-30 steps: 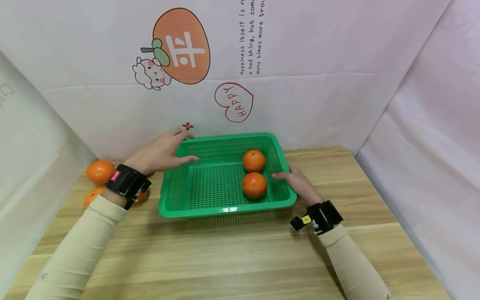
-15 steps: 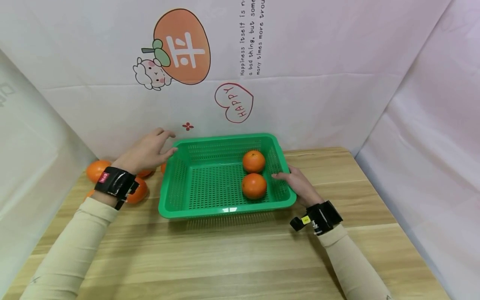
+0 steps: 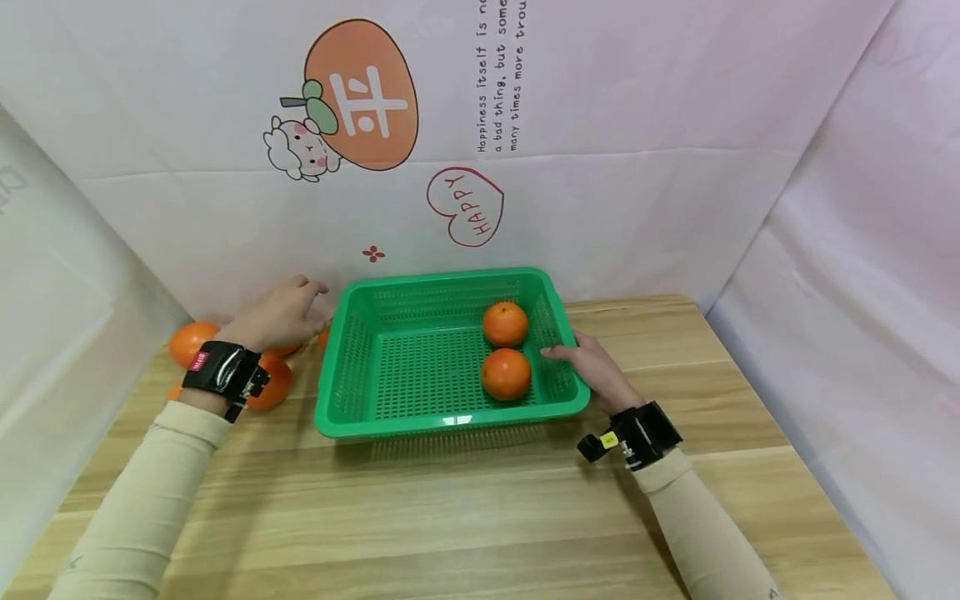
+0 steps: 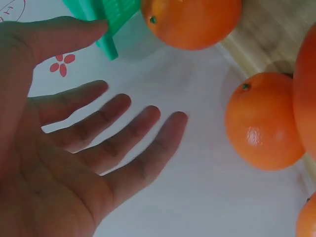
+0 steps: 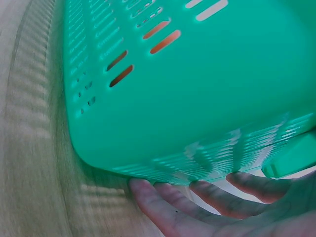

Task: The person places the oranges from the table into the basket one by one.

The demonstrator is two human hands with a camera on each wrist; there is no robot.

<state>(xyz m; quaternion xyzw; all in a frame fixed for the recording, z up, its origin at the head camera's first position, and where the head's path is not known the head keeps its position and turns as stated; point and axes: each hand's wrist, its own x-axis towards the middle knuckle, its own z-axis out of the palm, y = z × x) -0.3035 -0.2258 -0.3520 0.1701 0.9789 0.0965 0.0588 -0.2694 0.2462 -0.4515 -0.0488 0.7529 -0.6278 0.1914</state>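
Observation:
A green plastic basket [image 3: 450, 423] sits on the table in the head view, with two oranges [image 3: 506, 374] toward its right end. My right hand [image 3: 600, 372] grips the basket's right side, thumb over the rim and inside. In the right wrist view its fingers [image 5: 165, 210] press against the outer wall from below. My left hand [image 3: 273, 317] hovers left of the basket, above a group of loose oranges [image 3: 272, 383], holding nothing. The left wrist view shows its fingers [image 4: 140, 168] spread and slightly bent, with an orange [image 4: 264, 121] beyond the fingertips. The hand and wrist partly hide these oranges.
Several oranges [image 3: 193, 343] lie at the table's back left, near the cloth. A white printed cloth [image 3: 637, 217] stands along the wooden table's [image 3: 465, 517] back edge, and more cloth hangs at both sides.
My left hand has moved left from over the basket's back left corner and lowered toward the loose oranges. The right hand and basket have stayed in place.

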